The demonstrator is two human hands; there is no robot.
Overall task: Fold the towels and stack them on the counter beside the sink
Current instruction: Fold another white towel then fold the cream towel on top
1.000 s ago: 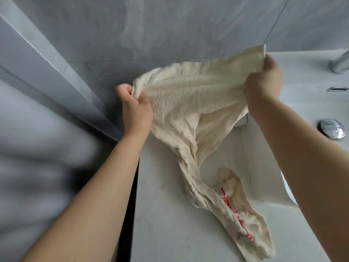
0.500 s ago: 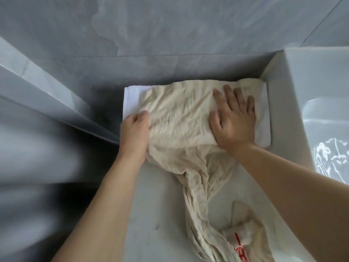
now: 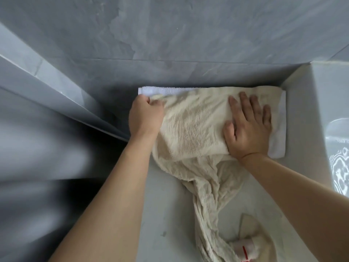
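In the head view, the left hand (image 3: 145,115) is reached forward over the pale counter (image 3: 166,214), its fingers curled round the far left corner of the cream towel (image 3: 192,125), which is gripped there. The right hand (image 3: 248,129) is laid flat on the right part of the same towel, fingers straight and slightly spread, palm pressed down. Both forearms are stretched out from the bottom of the view. The cream towel is wrinkled; its upper part is spread across a folded white towel (image 3: 277,146), whose edges are seen along the back and at the right side. The lower part of the cream towel is bunched and trailed toward the near edge of the counter, where red marks are seen on it. Both towels are placed at the back of the counter, against the grey wall (image 3: 188,44) and just beside the sink (image 3: 328,110) on the right.
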